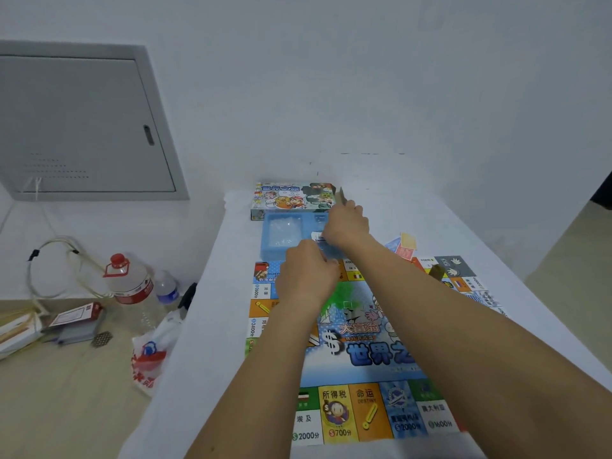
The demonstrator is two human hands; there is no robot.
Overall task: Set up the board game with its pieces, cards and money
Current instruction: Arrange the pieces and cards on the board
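Blue tray [281, 233] at frame centre, beyond board [357, 356] on counter [205, 326]. Right hand [346, 223] lifts card [342, 195], fingers pinching. Left hand [308, 276] curled at tray edge; hold unclear. Advice: steady tray, lift cards as stack, place beside loose cards [405, 246].

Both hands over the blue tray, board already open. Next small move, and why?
Probably lift the card in the right hand clear of the blue tray and lay it by the loose cards beside the board. Left hand is curled at the tray's near edge; its contents are unclear.
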